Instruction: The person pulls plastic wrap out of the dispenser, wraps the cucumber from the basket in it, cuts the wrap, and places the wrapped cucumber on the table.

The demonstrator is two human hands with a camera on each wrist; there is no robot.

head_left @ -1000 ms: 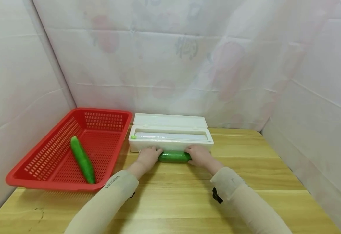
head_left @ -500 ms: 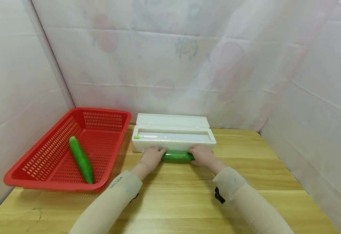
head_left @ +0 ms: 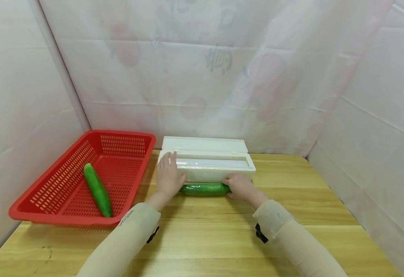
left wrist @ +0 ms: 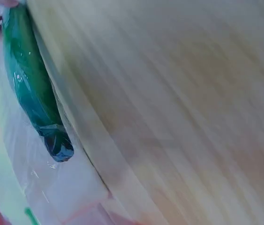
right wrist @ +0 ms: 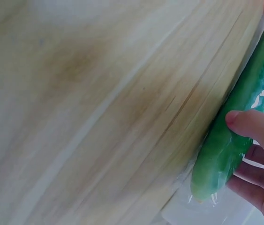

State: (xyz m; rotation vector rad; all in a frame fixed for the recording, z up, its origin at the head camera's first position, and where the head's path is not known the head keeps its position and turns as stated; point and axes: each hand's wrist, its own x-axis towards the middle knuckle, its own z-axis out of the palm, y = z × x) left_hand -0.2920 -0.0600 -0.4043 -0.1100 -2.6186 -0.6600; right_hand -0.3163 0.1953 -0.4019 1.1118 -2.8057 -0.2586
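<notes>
A cucumber (head_left: pixel 203 189) in clear cling film lies along the front of a white cling film dispenser (head_left: pixel 202 176). My right hand (head_left: pixel 241 188) grips its right end, thumb on the near side and fingers curled behind, as the right wrist view shows. The left end of the cucumber (left wrist: pixel 33 79) is free, its film bunched at the tip in the left wrist view. My left hand (head_left: pixel 168 177) has its fingers spread over the dispenser's left end. Its fingers hide the green slide cutter in the head view; a bit of green (left wrist: pixel 30 215) shows in the left wrist view.
A red plastic basket (head_left: pixel 143 165) stands at the left with an unwrapped cucumber (head_left: pixel 98 190) inside. The dispenser's lid (head_left: pixel 205 144) is raised at the back. Fabric walls (head_left: pixel 202 77) enclose the wooden table (head_left: pixel 209 238) at the back and sides.
My left hand has let go of the wrapped cucumber's left end and moved up and left onto the dispenser. My right hand keeps its hold on the right end.
</notes>
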